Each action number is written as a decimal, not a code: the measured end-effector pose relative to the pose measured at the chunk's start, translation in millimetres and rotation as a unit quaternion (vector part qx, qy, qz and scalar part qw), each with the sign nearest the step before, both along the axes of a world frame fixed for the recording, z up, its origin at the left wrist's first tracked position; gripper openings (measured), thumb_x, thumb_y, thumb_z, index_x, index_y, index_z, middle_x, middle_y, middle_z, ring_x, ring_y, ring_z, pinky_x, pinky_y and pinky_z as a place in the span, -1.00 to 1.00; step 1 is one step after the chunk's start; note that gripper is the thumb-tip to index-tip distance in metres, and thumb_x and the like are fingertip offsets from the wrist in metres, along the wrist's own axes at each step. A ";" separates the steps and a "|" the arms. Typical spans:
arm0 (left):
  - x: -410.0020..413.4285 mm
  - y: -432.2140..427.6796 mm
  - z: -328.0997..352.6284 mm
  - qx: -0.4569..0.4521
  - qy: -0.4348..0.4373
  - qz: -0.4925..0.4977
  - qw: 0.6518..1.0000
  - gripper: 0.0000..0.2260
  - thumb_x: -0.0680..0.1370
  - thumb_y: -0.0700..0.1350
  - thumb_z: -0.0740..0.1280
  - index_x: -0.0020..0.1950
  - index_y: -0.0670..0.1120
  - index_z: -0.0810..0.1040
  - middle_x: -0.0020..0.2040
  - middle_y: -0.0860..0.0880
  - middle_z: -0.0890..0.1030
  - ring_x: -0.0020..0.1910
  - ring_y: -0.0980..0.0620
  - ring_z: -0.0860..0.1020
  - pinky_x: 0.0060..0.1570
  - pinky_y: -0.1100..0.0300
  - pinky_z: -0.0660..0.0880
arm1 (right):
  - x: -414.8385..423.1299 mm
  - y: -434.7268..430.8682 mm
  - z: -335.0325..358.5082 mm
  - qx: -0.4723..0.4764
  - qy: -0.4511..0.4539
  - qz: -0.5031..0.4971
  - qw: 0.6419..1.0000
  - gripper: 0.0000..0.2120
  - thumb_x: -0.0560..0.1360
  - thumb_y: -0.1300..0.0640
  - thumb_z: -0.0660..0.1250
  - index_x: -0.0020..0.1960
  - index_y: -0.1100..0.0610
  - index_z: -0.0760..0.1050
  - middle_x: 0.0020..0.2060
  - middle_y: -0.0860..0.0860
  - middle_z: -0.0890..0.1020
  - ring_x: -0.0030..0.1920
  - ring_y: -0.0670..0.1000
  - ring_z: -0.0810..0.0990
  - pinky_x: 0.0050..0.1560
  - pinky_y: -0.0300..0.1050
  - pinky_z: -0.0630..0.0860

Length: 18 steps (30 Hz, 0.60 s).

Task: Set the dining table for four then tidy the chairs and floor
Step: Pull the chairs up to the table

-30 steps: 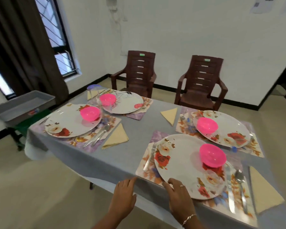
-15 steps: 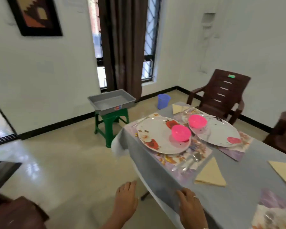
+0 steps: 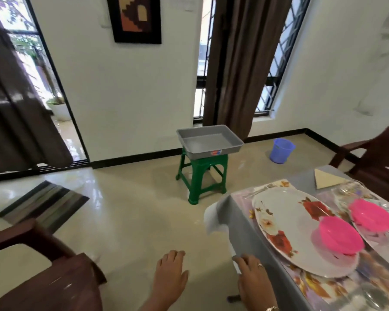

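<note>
The view has swung left since a second ago. The four laid places have slid off to the right, and a brown chair (image 3: 54,281) has come in at the lower left. Both hands have dropped from the near plate to the table's edge.

The left hand (image 3: 171,272) hangs over bare floor, fingers straight and slightly spread, holding nothing. The right hand (image 3: 252,279) is also released. Its fingers lie flat against the hanging cloth (image 3: 215,218) at the edge of the table (image 3: 303,179), not pinching it. A flowered plate (image 3: 285,227) with a pink bowl (image 3: 339,236) sits just right of those fingertips. A second pink bowl (image 3: 372,217) and a folded napkin (image 3: 326,179) lie farther off.

The setting looks finished, so the step in hand is probably the chairs — the brown one stands well left of the left fingertips, away from the table. To do it well:

- Lift the right fingers off the cloth before turning, so the hem is not dragged and the plate with it.
- Grip the chair with both hands, by the arms or the back.
- Slide it in straight, and stop before it touches the cloth.

Ahead of the fingers, well apart, a green stool (image 3: 202,176) carries a grey tray (image 3: 209,140). A blue bucket (image 3: 281,150) and a striped mat (image 3: 43,203) sit on the floor — likely jobs for the floor tidying.
</note>
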State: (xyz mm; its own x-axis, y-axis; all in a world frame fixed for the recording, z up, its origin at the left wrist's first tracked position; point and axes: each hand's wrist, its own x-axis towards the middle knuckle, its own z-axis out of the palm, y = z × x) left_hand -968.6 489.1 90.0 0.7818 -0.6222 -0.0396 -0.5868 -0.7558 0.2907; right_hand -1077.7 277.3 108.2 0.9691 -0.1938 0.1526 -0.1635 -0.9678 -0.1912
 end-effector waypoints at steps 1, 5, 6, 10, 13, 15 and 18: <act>12.7 -2.5 -0.1 -0.005 -0.004 0.005 1.000 -0.36 0.02 0.17 0.51 0.00 0.08 0.35 -0.26 0.14 0.56 -0.36 0.18 0.57 -0.38 0.37 0.49 | 16.0 -2.6 -0.7 -0.001 0.006 0.010 1.000 -0.31 -0.08 0.23 0.37 0.04 -0.05 0.36 -0.10 -0.05 0.40 -0.35 0.00 0.57 -0.37 -0.24 0.50; 68.5 -20.6 2.3 0.005 -0.041 0.025 0.999 -0.36 0.01 0.13 0.60 0.00 0.04 0.46 -0.24 0.12 0.56 -0.35 0.14 0.57 -0.35 0.34 0.51 | 88.3 -18.7 1.9 -0.010 0.024 0.039 0.999 -0.24 -0.12 0.20 0.54 0.03 -0.07 0.37 -0.22 -0.07 0.57 -0.40 -0.03 0.57 -0.39 -0.29 0.49; 78.7 -23.7 6.2 0.006 -0.050 0.027 0.998 -0.41 0.02 0.13 0.60 -0.03 0.03 0.53 -0.24 0.10 0.58 -0.34 0.13 0.58 -0.34 0.33 0.52 | 102.6 -19.1 6.7 -0.015 0.036 0.046 0.998 -0.27 -0.13 0.18 0.55 0.00 -0.07 0.42 -0.25 -0.07 0.58 -0.39 -0.04 0.57 -0.39 -0.30 0.49; 134.4 -44.0 23.5 0.024 -0.043 0.062 0.997 -0.55 0.23 0.15 0.46 0.02 -0.06 0.63 -0.07 0.01 0.62 -0.14 0.04 0.64 -0.14 0.22 0.58 | 168.2 -32.7 17.9 -0.017 0.050 0.061 0.997 -0.41 -0.12 0.14 0.58 -0.09 -0.06 0.58 -0.28 -0.08 0.59 -0.34 -0.07 0.60 -0.35 -0.31 0.54; 173.9 -56.6 39.8 0.018 0.001 0.097 0.995 -0.50 0.58 0.08 0.20 0.44 -0.13 0.28 0.38 -0.10 0.36 0.37 -0.10 0.34 0.38 0.11 0.25 | 216.9 -42.3 26.6 0.007 0.060 0.070 0.996 -0.48 0.13 0.20 0.53 0.08 0.02 0.56 -0.07 -0.01 0.60 -0.12 -0.01 0.62 -0.14 -0.20 0.56; 195.5 -59.0 38.6 0.022 0.003 0.108 0.994 -0.48 0.61 0.10 0.12 0.50 -0.11 0.15 0.46 -0.10 0.24 0.45 -0.06 0.21 0.44 0.13 0.11 | 244.1 -39.3 28.7 0.036 0.087 0.092 0.991 -0.52 0.40 0.25 0.33 0.31 0.09 0.41 0.17 0.07 0.49 0.14 0.08 0.50 0.16 -0.11 0.45; 227.6 -53.8 32.1 0.023 0.002 0.146 0.989 -0.47 0.56 0.07 0.26 0.44 -0.16 0.30 0.39 -0.19 0.36 0.39 -0.15 0.33 0.39 0.03 0.24 | 287.0 -36.0 24.2 0.038 0.081 0.104 0.991 -0.52 0.43 0.27 0.29 0.34 0.11 0.38 0.20 0.08 0.47 0.16 0.11 0.49 0.20 -0.09 0.43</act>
